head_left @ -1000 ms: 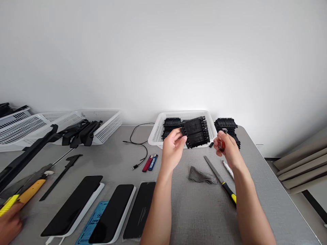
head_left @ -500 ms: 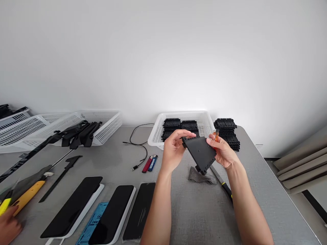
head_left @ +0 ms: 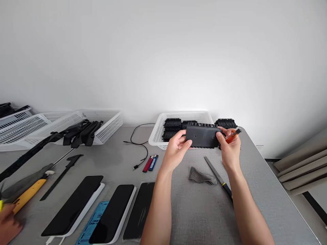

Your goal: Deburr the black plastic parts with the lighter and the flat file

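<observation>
A flat black plastic part with knobbed long edges is held up over the table, its smooth face toward me. My left hand grips its left end between thumb and fingers. At the right end, my right hand pinches the part with the thumb in front. An orange lighter with a metal top is also tucked in that right hand. Below lie a crumpled grey cloth and a flat file with a black and yellow handle.
Similar black parts fill some of a white basket; others are stacked behind my right hand. Red and blue lighters, a cable, phones and a caliper lie leftward. Another person's hand shows lower left.
The black part has turned from a tilted pose to nearly level, its broad face toward me. Both hands shifted with it. The other person's hand moved slightly, its yellow tool now mostly out of view.
</observation>
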{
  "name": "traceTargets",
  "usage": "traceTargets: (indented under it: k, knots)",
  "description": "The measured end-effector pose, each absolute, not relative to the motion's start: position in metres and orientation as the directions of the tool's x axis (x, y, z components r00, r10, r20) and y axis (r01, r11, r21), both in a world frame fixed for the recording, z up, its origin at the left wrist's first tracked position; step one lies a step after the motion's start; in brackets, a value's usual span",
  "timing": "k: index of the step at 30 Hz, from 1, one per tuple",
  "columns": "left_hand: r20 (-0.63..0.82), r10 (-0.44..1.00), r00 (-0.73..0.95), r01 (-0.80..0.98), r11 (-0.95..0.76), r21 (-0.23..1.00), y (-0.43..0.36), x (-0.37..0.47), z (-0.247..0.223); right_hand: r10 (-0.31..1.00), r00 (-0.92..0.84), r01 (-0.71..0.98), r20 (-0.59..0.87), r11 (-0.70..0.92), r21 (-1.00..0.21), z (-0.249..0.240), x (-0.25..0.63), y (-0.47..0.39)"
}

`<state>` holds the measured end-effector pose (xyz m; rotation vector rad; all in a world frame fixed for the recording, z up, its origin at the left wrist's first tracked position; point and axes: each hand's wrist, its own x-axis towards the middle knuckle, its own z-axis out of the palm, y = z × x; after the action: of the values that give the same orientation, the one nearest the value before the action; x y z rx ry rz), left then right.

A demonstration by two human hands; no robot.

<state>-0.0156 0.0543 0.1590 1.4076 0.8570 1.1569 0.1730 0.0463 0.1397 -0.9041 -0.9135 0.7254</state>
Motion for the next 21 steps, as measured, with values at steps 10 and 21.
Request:
traceTargets:
  k: [10,21]
  knots:
    - [0.302,0.936,0.182,-0.140,-0.280,0.950,0.061,-0.013,0.154,0.987,0.102,-0.151,0.123,0.138,-0.979,0.161,0.159,0.015]
    - [0.377,0.881,0.287,-0.067,-0.374,0.925,0.055,-0.009,0.155,0.865,-0.474,-0.402,-0.167,-0.381,-0.833,0.152,0.135,0.029]
